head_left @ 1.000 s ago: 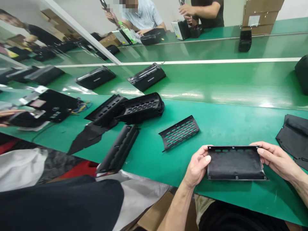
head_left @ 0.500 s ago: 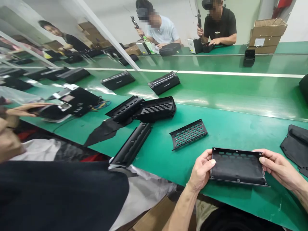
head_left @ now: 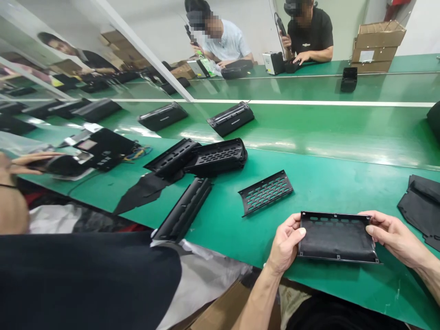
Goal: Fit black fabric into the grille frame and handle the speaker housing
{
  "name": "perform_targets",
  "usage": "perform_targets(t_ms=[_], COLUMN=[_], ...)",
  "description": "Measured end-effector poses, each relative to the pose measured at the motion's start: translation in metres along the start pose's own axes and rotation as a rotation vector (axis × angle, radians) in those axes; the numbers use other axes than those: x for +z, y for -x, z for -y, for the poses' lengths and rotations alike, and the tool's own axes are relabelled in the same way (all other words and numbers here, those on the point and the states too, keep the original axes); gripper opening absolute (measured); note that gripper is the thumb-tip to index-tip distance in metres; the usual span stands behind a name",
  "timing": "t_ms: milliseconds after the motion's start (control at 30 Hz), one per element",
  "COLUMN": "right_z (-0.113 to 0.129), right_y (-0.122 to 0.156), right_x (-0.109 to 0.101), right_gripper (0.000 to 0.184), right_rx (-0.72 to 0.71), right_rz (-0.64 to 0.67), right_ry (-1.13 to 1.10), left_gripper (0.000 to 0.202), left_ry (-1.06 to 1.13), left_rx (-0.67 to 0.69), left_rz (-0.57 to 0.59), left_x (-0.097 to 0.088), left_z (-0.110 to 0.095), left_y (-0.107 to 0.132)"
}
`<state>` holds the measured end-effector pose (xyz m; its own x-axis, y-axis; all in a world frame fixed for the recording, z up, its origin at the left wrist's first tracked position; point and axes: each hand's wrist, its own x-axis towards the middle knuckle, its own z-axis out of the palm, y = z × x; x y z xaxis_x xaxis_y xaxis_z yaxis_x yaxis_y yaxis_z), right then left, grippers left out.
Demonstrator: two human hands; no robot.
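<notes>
Panel (head_left: 337, 239), black and curved like a shallow trough, is being held above the bench's (head_left: 330, 183) near edge. The left hand (head_left: 286, 243) is pinching one short end, thumb over the rim; the right hand (head_left: 393, 236) is pinching the other, fingers behind partly hidden. Gripping both ends is probably keeping the panel steady — its hollow facing up, slots showing along the far rim. Beyond the left hand, a slotted grille (head_left: 266, 194) is lying between the hands and some piled shells (head_left: 217, 158). A long cover (head_left: 183, 211) is slanting to the near edge, where dark cloth (head_left: 89, 279) is blocking the view. Right of the hands, a black sheet (head_left: 420, 206) is lying flat; across the belt (head_left: 309, 121), a person (head_left: 311, 39) is holding a tool (head_left: 282, 27).
</notes>
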<state>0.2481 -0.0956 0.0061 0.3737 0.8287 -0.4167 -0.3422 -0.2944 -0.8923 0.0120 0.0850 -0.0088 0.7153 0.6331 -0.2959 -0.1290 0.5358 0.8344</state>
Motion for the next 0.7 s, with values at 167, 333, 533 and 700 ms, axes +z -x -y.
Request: perform_targets(t_ms=[167, 333, 533, 700], right_z=[-0.0034, -0.0048, -0.0079, -0.0090], right_y=[-0.0015, -0.0027, -0.0037, -0.0043], right_x=[-0.0038, -0.0051, -0.0056, -0.0055], right_gripper=[0.053, 0.051, 0.045, 0.040], right_rx=[-0.004, -0.018, -0.004, -0.009], right_rz=[0.034, 0.060, 0.049, 0.053], right_ry=[0.008, 0.008, 0.005, -0.006], left_gripper=[0.047, 0.050, 0.048, 0.049], left_ry=[0.003, -0.007, -0.008, -0.020], left_rx=[0.006, 0.000, 0.004, -0.002], left_rz=[0.003, -0.012, -0.006, 0.003], left_x=[-0.0005, -0.0020, -0.0027, -0.0009], left_z=[-0.0006, 0.0002, 0.0005, -0.0018], left_y=[-0.0002, -0.0011, -0.0016, -0.0017])
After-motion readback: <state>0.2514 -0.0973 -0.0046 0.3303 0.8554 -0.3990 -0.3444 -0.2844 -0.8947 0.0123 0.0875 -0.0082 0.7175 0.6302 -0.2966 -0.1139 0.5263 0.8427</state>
